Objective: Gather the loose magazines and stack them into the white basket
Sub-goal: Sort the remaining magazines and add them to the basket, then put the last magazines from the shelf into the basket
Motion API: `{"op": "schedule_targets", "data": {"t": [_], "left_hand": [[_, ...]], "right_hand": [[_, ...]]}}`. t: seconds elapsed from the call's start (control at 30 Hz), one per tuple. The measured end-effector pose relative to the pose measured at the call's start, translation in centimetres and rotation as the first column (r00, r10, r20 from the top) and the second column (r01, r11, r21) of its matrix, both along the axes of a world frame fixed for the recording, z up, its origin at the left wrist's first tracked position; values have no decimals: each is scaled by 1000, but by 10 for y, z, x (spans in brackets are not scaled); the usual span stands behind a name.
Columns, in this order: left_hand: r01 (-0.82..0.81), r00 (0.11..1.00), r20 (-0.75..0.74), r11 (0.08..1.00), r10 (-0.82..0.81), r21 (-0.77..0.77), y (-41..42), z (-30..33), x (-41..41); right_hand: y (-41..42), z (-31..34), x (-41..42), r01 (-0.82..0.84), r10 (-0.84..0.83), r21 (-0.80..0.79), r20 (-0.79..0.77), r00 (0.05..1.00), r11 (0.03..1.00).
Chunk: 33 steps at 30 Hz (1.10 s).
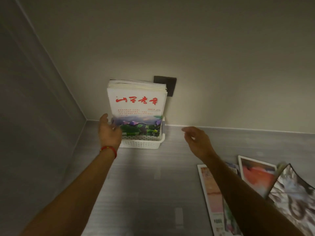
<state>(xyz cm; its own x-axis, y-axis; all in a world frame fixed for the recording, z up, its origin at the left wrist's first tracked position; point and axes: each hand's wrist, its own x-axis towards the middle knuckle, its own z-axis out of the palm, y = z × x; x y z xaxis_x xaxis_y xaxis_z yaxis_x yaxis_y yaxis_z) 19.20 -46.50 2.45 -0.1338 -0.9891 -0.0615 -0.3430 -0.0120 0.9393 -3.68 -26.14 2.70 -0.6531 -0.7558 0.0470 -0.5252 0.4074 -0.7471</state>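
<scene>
- The grey table [144, 184] carries everything; its far edge meets the wall, so the basket can sit backed against it and the upright stack cannot tip rearward.
- The loose magazines [255, 193], at least 3 of them, lie fanned and overlapping near the right forearm, well behind the right grip and toward the person; they look like the share of the job not yet done.
- The stacked magazines [136, 106] stand on edge just right of the left grip, covers facing the person, probably because the basket is too short to take them flat.
- The white basket [141, 143] sits under that stack, touching or nearly touching the left grip's palm side, with a dark wall plate [167, 82] behind it.
- The left hand [109, 132] has its grip spread, fingers relaxed along the stack's left edge, seemingly to steady it; it clasps nothing.
- The right hand [196, 140] hovers apart to the stack's right, grip loosely curled and empty.
</scene>
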Motion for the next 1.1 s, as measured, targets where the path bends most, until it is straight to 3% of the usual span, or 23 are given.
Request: {"op": "schedule_targets", "data": {"t": [0.07,0.13,0.23,0.3,0.37,0.47,0.53,0.6,0.7,0.77,0.83,0.97,1.1], "left_hand": [[-26,999,-30,990,22,-138,39,-4,-3],[24,999,-43,989,-31,-145,83,-15,-13],[274,961,67,955,-268,-113,157,-40,-37],[507,854,183,857,-487,-85,207,-56,-58],[696,688,309,717,-657,-26,253,-67,-82],[830,495,390,555,-776,51,311,-81,-118],[890,364,452,447,-814,87,341,-91,-136],[928,228,532,347,-815,134,363,-101,-153],[945,138,588,284,-797,163,388,-110,-171],[954,82,652,248,-754,166,397,-114,-177],[953,50,677,238,-734,188,401,-116,-178],[946,74,608,248,-790,207,404,-104,-183],[920,293,472,379,-832,98,410,-60,-197]], "right_hand": [[50,-15,-12,63,-64,50,26,998,997],[108,-28,-25,175,-181,105,59,982,979],[202,-46,-42,373,-386,200,26,922,906],[262,-55,-51,524,-542,249,8,840,815],[312,-64,-61,645,-670,309,-30,741,699],[365,-75,-80,741,-819,502,-105,564,446],[391,-79,-94,724,-872,591,-69,484,355],[409,-85,-107,666,-864,632,12,504,397],[416,-98,-113,655,-828,614,-6,561,440],[414,-105,-113,685,-851,611,-32,524,398],[418,-110,-116,691,-877,589,64,476,418],[432,-108,-122,709,-796,363,307,522,605],[447,-86,-120,638,-595,4,366,716,770]]}}
